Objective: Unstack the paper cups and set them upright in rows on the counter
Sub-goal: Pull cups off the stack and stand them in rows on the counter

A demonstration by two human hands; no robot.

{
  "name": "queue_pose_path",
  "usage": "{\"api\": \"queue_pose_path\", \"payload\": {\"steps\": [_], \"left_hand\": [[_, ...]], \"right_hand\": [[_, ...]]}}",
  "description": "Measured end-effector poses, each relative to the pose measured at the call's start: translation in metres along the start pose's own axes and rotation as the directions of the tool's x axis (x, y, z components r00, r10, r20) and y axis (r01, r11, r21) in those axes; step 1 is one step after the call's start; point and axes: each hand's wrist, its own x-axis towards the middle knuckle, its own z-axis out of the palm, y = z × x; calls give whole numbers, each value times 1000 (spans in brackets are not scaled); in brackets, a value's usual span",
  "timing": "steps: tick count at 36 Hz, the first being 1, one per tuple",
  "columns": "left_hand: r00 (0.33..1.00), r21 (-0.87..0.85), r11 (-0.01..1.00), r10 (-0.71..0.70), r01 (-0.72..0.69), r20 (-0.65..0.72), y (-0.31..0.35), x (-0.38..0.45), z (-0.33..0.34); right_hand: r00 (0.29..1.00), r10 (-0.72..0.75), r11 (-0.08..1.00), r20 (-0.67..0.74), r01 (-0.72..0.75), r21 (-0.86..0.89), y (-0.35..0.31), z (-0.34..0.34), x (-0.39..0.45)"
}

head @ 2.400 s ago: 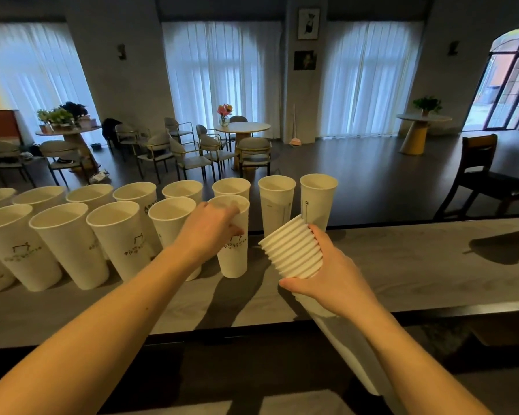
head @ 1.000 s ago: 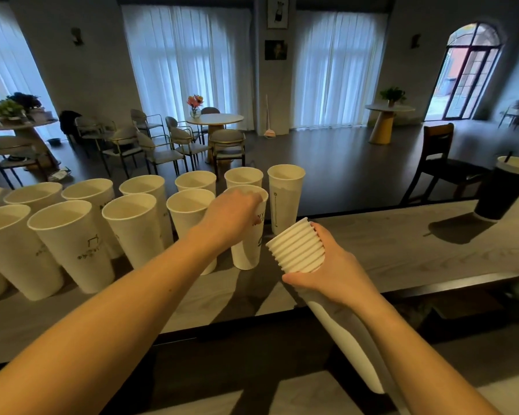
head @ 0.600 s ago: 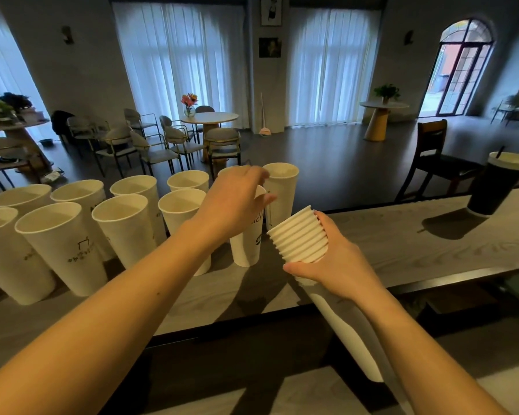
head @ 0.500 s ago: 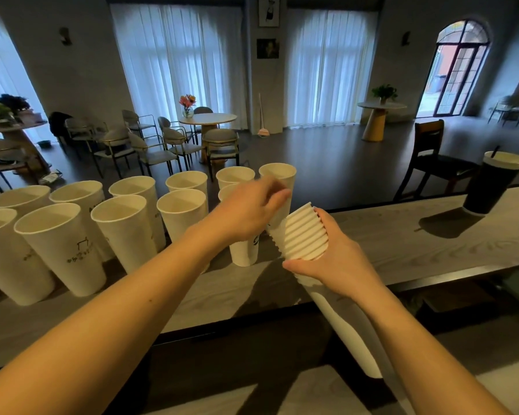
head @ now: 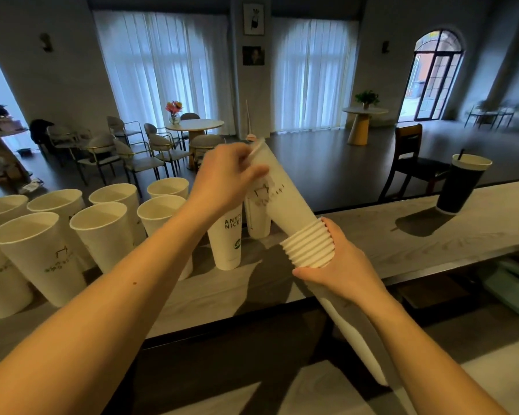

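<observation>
The left hand (head: 225, 178) holds one tall white paper cup (head: 282, 190) by its rim, fingers curled around it. Its bottom is still inside the tilted stack of white paper cups (head: 309, 247), which the right hand (head: 339, 271) grips just below. White cups standing in rows (head: 102, 229) are left of both hands, on the grey wooden counter (head: 432, 235).

The room is big, with grey walls (head: 57, 73) and a dark, shiny floor (head: 327, 163). Tall windows with white curtains (head: 159, 70) fill the top middle, and soft light comes through them. Two small pictures (head: 253, 37) hang between the curtains. An arched glass door (head: 435, 76) glows at the upper right. A round table (head: 194, 124) with flowers (head: 173, 108) stands in the middle, with grey chairs (head: 132, 151) around it. A yellow table (head: 360, 124) holds a green plant (head: 367, 98).
</observation>
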Motion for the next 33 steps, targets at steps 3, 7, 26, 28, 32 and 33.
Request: {"api": "queue_pose_path", "payload": {"steps": [3, 7, 26, 28, 32, 33], "left_hand": [[997, 179, 980, 83, -81, -4, 1, 6, 14], [976, 386, 907, 102, -170, 190, -6, 2, 55], [977, 207, 958, 179, -199, 113, -25, 2, 70], [975, 51, 986, 151, -161, 165, -20, -18, 56], [928, -109, 993, 89, -53, 361, -24, -54, 27], [924, -116, 992, 86, -46, 373, -28, -61, 19]], "right_hand": [[995, 101, 995, -12, -101, -24, 14, -1, -1], [991, 132, 991, 2, -132, -13, 20, 1, 0], [998, 69, 995, -5, -68, 72, 3, 10, -4], [999, 46, 996, 1, -46, 79, -5, 13, -9], [999, -14, 997, 47, 10, 82, -34, 28, -17], [998, -20, 996, 59, 15, 89, -42, 33, -20]]}}
